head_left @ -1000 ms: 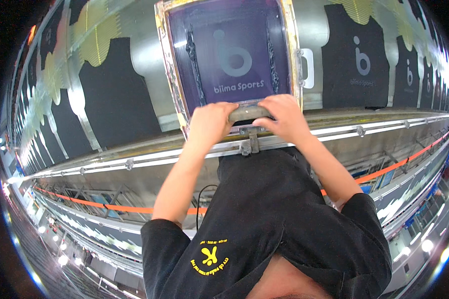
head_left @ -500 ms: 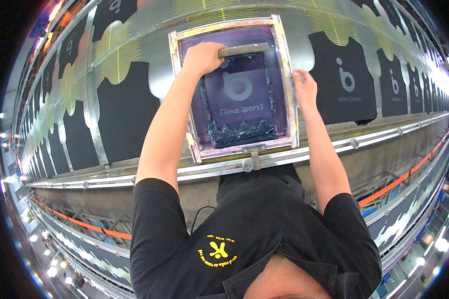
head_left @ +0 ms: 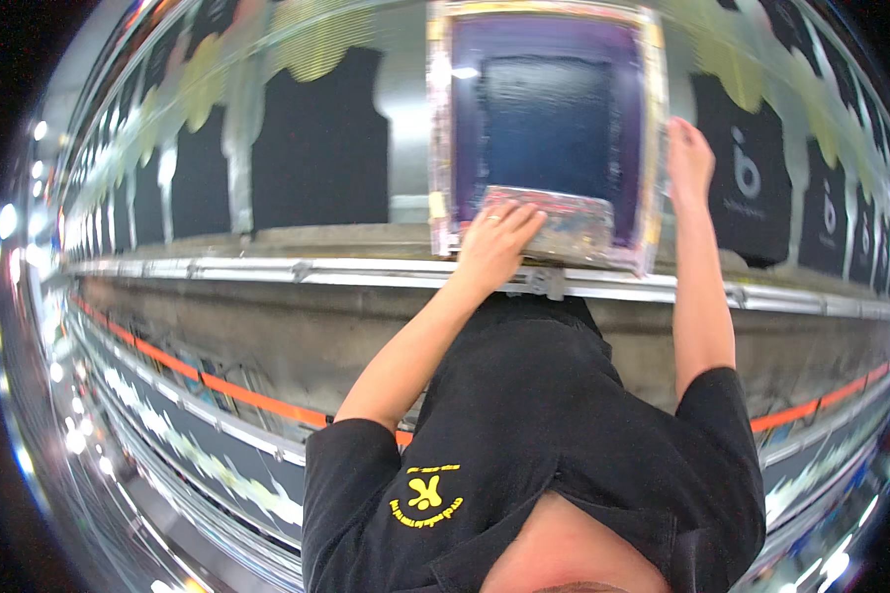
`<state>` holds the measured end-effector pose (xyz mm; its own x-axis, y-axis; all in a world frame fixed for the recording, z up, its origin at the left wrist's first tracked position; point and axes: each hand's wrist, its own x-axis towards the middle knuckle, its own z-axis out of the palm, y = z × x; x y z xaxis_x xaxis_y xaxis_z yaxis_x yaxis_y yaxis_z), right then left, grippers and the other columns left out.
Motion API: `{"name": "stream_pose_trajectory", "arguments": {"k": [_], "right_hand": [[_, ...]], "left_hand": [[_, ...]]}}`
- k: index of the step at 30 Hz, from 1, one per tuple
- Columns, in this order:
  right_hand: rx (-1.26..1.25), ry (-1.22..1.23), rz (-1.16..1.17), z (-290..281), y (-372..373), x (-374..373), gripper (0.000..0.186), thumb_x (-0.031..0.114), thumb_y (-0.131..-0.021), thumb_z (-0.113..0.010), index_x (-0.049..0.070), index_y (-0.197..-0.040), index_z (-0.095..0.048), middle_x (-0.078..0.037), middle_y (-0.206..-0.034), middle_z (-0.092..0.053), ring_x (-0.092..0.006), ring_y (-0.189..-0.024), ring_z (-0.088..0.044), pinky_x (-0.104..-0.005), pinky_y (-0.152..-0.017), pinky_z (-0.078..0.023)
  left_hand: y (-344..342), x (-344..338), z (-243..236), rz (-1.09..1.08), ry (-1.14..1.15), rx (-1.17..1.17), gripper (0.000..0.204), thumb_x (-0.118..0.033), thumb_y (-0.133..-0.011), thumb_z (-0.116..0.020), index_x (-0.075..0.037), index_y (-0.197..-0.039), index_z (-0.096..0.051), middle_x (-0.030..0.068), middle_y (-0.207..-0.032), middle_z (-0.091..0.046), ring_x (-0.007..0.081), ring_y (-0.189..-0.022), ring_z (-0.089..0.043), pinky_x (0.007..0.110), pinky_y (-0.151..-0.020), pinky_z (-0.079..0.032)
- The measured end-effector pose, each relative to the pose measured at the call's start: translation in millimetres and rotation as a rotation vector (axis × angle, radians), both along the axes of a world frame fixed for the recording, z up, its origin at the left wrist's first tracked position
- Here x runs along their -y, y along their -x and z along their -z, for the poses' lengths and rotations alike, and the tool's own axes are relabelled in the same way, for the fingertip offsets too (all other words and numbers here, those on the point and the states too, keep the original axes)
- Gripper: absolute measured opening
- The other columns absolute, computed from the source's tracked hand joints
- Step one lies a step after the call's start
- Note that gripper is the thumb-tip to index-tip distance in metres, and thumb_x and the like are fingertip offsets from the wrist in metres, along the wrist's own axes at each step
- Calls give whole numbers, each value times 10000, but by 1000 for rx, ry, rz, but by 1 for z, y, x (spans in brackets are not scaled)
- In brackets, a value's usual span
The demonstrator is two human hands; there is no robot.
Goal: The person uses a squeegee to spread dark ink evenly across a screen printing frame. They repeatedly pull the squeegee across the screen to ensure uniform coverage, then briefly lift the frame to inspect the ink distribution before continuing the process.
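A screen-printing frame (head_left: 653, 109) lies in front of me on the long table, its pale rim stained. Dark wet ink (head_left: 549, 119) covers the middle of its purple mesh in a glossy block. My left hand (head_left: 502, 240) lies over the left part of a wide squeegee (head_left: 578, 225), fingers along its top and closed on it. The squeegee sits at the near end of the mesh, its working edge hidden. Just outside the frame's right side is my right hand (head_left: 692, 160), its fingers curled and blurred; whether they touch the rim cannot be made out.
Black shirt pieces lie along the table: a plain one (head_left: 318, 143) left of the frame, and a printed one (head_left: 747, 173) on the right. A metal rail (head_left: 356, 272) with clamps runs along the near edge, close to my body. Behind me runs an orange strip (head_left: 227, 390).
My left hand has brought the squeegee from the far end of the screen to the near end. Dark ink now covers the design that showed through the mesh. My right hand stays beside the frame.
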<state>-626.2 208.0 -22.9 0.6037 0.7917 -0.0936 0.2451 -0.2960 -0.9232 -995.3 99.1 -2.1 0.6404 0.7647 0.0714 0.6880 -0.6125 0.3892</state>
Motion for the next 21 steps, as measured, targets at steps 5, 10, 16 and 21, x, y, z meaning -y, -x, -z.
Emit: {"name": "stream_pose_trajectory", "arguments": {"k": [5,10,16,21], "right_hand": [[-93,-51,59,-27,51,-16,341,298,-1028,-763,15,-1219,-772,-43,-1056,-764,-93,-907,-659,-266,-848,-530],[-77,-117,50,15,189,-32,335,300,-1045,-741,26,-1236,-765,-82,-1149,-767,-151,-1025,-691,-322,-933,-554],[98,-71,-3,49,387,-60,296,271,-982,-716,56,-1182,-753,-182,-1104,-784,-312,-1041,-758,-409,-964,-566],[69,134,24,51,432,-73,296,259,-970,-745,84,-1209,-750,-118,-1007,-761,-178,-859,-680,-360,-819,-548]], "left_hand": [[63,-25,-32,60,102,76,776,-70,-760,-768,-148,-1513,-597,89,-1537,-614,315,-1403,-567,459,-1191,-439],[177,-70,-26,47,181,-30,696,-114,-775,-784,-146,-1459,-657,75,-1513,-654,296,-1394,-605,451,-1187,-461],[351,-109,-20,-35,260,-70,674,-74,-729,-825,-140,-1391,-718,64,-1458,-695,313,-1341,-645,455,-1129,-502],[382,-115,-10,25,316,-103,672,-3,-746,-704,-137,-1404,-702,82,-1417,-715,354,-1277,-673,473,-1085,-530]]}}
